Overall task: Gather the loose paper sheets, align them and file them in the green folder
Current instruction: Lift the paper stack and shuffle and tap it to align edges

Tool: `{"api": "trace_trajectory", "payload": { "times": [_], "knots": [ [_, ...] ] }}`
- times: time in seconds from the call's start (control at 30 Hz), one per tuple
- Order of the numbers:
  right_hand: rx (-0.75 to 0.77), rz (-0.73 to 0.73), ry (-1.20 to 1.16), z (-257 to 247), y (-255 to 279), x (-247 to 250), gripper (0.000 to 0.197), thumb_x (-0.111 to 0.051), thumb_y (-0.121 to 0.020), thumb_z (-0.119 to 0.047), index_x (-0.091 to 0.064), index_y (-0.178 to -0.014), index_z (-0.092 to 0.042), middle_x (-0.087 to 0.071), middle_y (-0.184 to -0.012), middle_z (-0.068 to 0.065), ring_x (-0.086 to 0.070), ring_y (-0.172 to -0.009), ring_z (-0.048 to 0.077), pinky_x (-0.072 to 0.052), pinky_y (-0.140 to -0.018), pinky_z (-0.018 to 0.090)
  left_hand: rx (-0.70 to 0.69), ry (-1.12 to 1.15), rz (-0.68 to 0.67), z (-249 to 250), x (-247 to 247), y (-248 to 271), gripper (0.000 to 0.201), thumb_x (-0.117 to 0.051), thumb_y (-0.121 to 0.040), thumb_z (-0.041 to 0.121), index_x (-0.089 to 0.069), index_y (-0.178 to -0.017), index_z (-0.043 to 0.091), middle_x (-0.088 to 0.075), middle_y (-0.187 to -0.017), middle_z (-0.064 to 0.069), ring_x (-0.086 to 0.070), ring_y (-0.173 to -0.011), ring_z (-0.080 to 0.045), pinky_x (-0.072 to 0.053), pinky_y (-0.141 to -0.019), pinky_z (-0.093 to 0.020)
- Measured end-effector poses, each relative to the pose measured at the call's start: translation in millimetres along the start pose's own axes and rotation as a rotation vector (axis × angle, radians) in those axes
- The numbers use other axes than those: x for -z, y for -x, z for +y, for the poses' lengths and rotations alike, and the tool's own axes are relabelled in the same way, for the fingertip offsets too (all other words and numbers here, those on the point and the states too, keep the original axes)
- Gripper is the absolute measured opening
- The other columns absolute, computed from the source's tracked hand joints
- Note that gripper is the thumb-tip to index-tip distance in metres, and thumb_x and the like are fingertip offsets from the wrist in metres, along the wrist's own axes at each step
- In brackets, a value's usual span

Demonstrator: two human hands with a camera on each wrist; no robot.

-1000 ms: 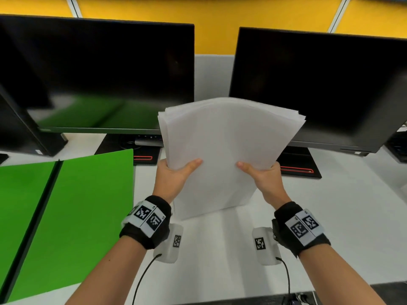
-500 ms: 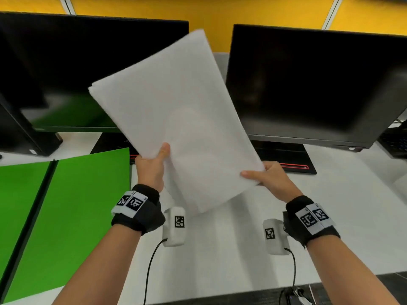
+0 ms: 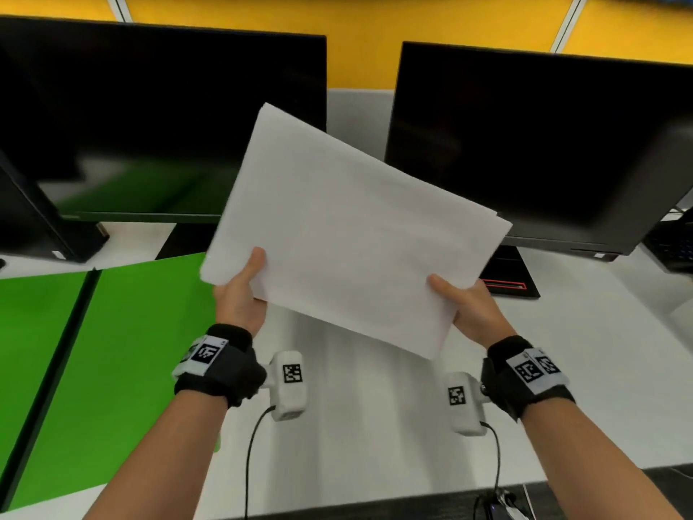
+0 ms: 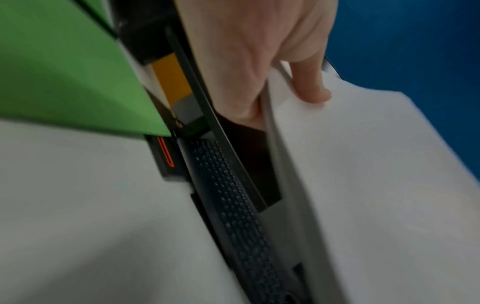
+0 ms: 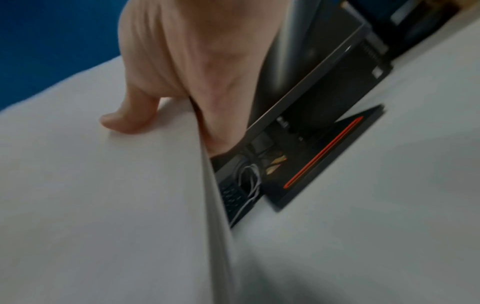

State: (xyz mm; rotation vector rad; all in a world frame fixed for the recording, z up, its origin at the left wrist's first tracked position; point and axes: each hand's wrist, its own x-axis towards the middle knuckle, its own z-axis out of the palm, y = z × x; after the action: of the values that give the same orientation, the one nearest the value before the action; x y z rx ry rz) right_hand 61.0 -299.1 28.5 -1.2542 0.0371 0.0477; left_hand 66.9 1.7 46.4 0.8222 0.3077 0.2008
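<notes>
**Squaring the stack before it goes into the folder**

Holding the paper stack [image 3: 348,234] clear of the desk [image 3: 585,369], tilted, one corner lowest. My left hand [image 3: 240,294] pinches the left edge, thumb on top, fingers hidden behind. My right hand [image 3: 468,305] pinches the opposite lower edge the same way; the right wrist view shows that thumb [image 5: 124,121] pressed flat on the top sheet. The green folder [image 3: 123,362] lies open on the desk, just left of the stack.

Judgement: edges look nearly flush, though motion blur hides fine offsets. To finish well I would loosen both pinches slightly, tap one long edge on the desk, then a short edge. Gripping too hard likely locks in any skew. Then lower the stack onto the right leaf, edge against the dark spine [image 3: 56,369].
</notes>
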Motion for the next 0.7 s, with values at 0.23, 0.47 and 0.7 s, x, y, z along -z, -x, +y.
{"api": "trace_trajectory", "payload": {
  "times": [0.23,0.47,0.7],
  "knots": [
    [-0.007,0.051,0.166,-9,2,43,0.088,-0.091,-0.028,-0.052,-0.063,-0.106,-0.023,-0.073,-0.102,-0.006,-0.070,-0.094,0.013,-0.058,-0.071,0.025,0.066,-0.419,-0.326,5,28,-4,0.053,-0.091,-0.036,0.028,-0.074,-0.084,0.016,-0.076,-0.087,0.002,-0.072,-0.074,-0.010,-0.058,-0.065,-0.021],
    [0.151,0.164,0.209,-9,2,31,0.051,-0.084,-0.057,-0.043,-0.065,-0.100,-0.023,-0.072,-0.097,-0.007,-0.070,-0.087,0.007,-0.055,-0.079,0.027,-0.176,-0.655,-0.243,-12,-4,4,0.028,-0.067,-0.077,-0.002,-0.065,-0.075,0.025,-0.070,-0.062,0.024,-0.065,-0.061,0.010,-0.052,-0.063,-0.007],
    [0.141,0.164,0.287,-4,9,27,0.065,-0.086,-0.044,-0.048,-0.065,-0.100,-0.025,-0.073,-0.096,-0.009,-0.069,-0.094,0.012,-0.056,-0.074,0.024,-0.179,-0.612,-0.140,-20,9,4,0.019,-0.074,-0.073,0.004,-0.066,-0.077,0.021,-0.071,-0.065,0.018,-0.066,-0.061,0.008,-0.052,-0.059,-0.009]
  ]
}}
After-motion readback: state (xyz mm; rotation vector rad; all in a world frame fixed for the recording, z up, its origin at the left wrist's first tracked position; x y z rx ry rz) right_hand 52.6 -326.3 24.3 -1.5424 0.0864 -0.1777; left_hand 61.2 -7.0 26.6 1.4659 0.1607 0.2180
